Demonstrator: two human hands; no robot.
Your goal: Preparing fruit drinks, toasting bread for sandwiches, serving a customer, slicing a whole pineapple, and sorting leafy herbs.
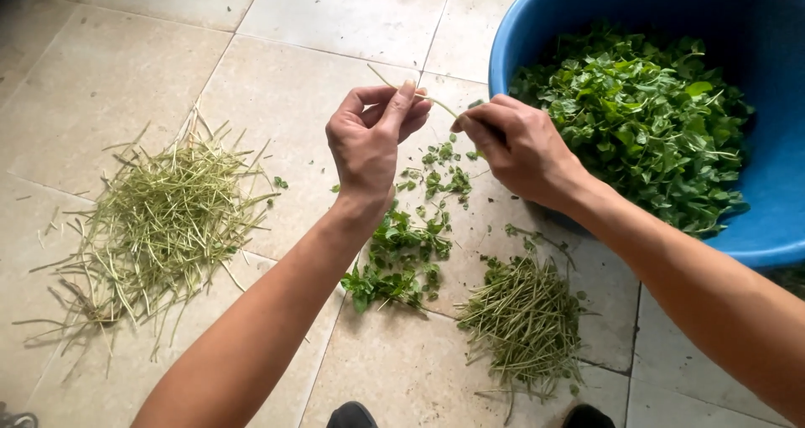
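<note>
A thin pale stem (423, 95) is held stretched between the two hands, just to the left of the blue tub (759, 218). The left hand (373, 139) is pinched shut on one end, thumb and forefinger pressed together with the stem's tip sticking out beyond them. The right hand (520, 147) is closed on the other end, its fingertips bunched around the stem close to the tub's rim. The hands are kept a short way apart, so that the stem is taut between them; this looks like a grip suited to stripping leaves by sliding the fingers along.

The tub is filled with loose green leaves (646, 118), and it stands right by the right hand, so picked leaves seem to be gathered there within easy reach. Left of the tub, under the hands, a scatter of small leafy sprigs (402, 256) lies on the tiled floor (319, 17). Below the tub's left edge a small heap of green stems (524, 319) is laid. Well to the left of the tub, a larger heap of pale bare stems (163, 218) is spread out, kept apart from the leaves. The toes of two dark shoes (352, 413) show at the bottom edge, below the tub.
</note>
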